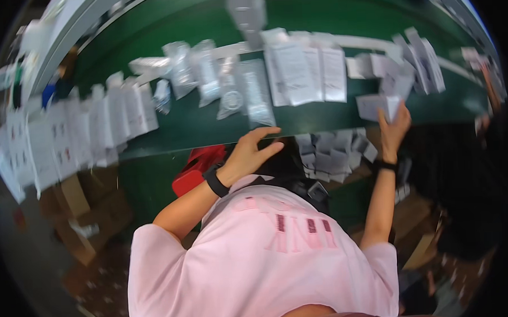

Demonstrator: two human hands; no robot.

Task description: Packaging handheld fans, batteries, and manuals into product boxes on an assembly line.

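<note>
My left hand [253, 156] hovers at the near edge of the green table [314, 116], thumb and fingers apart, holding nothing. Just beyond its fingertips lies a clear plastic bag [257, 99] with white contents. More clear bags [207, 75] lie to the left of that one. At the right, my right hand [395, 131] has its thumb and fingers closed on a small white box [392, 105], somewhat blurred. Another white box [399, 79] lies just past it. Several flat white printed packets [301, 71] stand in a row between the two hands.
White printed packets [102, 117] line the table's left end, and others [425, 66] sit far right. Below the edge are a red container [196, 169] and a pile of white boxes [336, 155]. Cardboard boxes [86, 217] are at lower left. A person in dark clothing [459, 189] is at right.
</note>
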